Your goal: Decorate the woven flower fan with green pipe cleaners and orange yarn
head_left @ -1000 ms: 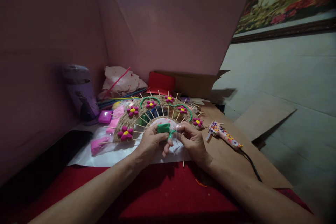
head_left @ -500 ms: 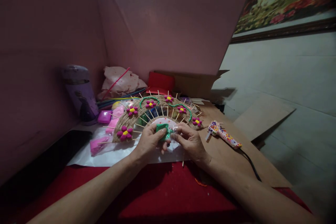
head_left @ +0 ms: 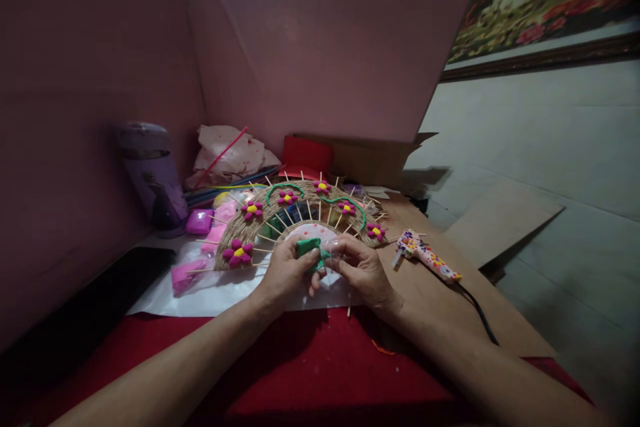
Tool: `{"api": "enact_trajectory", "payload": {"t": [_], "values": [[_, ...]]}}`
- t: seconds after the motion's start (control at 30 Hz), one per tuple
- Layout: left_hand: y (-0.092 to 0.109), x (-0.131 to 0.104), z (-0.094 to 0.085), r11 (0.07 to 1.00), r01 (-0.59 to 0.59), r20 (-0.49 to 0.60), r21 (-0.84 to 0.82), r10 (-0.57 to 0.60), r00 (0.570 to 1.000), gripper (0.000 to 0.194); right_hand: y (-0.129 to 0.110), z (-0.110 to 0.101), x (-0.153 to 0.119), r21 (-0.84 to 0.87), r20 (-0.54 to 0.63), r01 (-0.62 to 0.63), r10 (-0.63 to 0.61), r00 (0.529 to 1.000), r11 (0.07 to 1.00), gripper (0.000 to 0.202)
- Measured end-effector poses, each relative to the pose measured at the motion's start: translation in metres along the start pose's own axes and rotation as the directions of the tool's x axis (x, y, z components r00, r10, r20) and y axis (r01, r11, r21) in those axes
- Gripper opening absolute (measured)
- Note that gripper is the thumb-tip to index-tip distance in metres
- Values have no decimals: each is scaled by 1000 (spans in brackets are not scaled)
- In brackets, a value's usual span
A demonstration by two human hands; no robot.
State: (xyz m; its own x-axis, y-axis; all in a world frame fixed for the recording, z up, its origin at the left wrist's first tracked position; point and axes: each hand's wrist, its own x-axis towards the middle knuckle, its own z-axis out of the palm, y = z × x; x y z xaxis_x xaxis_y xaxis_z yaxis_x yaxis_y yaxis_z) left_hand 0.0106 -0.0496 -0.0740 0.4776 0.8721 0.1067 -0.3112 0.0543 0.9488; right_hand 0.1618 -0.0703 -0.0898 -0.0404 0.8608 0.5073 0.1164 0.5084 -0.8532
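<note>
Between my hands is a lump of green modelling clay (head_left: 309, 248) in a clear plastic wrapper. My left hand (head_left: 289, 270) is closed around it, thumb on top. With thumb and fingertips, my right hand (head_left: 361, 271) pinches the clear wrapper (head_left: 330, 248) at the clay's right side; a bit of green shows by those fingertips. Just behind the hands lies a half-ring fan wound with twine (head_left: 270, 207), thin sticks poking from its edges. It carries magenta clay flowers (head_left: 237, 253) with yellow centres and curved green clay strands (head_left: 285, 187).
At right a flower-patterned glue gun (head_left: 427, 257) lies on brown cardboard (head_left: 480, 313), its black cord trailing off. Pink clay packets (head_left: 186, 277) and a purple tumbler (head_left: 155, 180) stand at left. White sheeting (head_left: 200, 300) covers part of the red cloth (head_left: 300, 360). Pink panels (head_left: 310, 47) rise behind.
The green clay has tilted and bunched a little in my left hand. My right fingers have shifted slightly at the wrapper; both hands stay in the same place.
</note>
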Motion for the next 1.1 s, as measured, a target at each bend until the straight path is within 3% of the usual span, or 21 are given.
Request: {"api": "enact_trajectory", "payload": {"t": [0.2, 0.4, 0.6, 0.87, 1.1], "values": [[2, 0, -1, 997, -8, 20, 78, 6, 1000, 48, 0, -2, 1, -57, 23, 32, -31, 999, 998, 7], [-1, -1, -3, 991, -34, 38, 128, 29, 999, 40, 5, -2, 1, 6, -13, 35, -35, 999, 999, 7], [-3, 1, 1, 999, 10, 58, 31, -12, 998, 36, -1, -1, -3, 9, 1, 13, -13, 1000, 1000, 12], [0, 4, -1, 994, 46, -6, -100, -46, 999, 33, -7, -2, -1, 2, -45, 51, -51, 998, 999, 12], [2, 0, -2, 1000, 24, -27, -6, -24, 999, 32, -4, -2, 0, -51, 40, 52, -50, 998, 997, 11]]}}
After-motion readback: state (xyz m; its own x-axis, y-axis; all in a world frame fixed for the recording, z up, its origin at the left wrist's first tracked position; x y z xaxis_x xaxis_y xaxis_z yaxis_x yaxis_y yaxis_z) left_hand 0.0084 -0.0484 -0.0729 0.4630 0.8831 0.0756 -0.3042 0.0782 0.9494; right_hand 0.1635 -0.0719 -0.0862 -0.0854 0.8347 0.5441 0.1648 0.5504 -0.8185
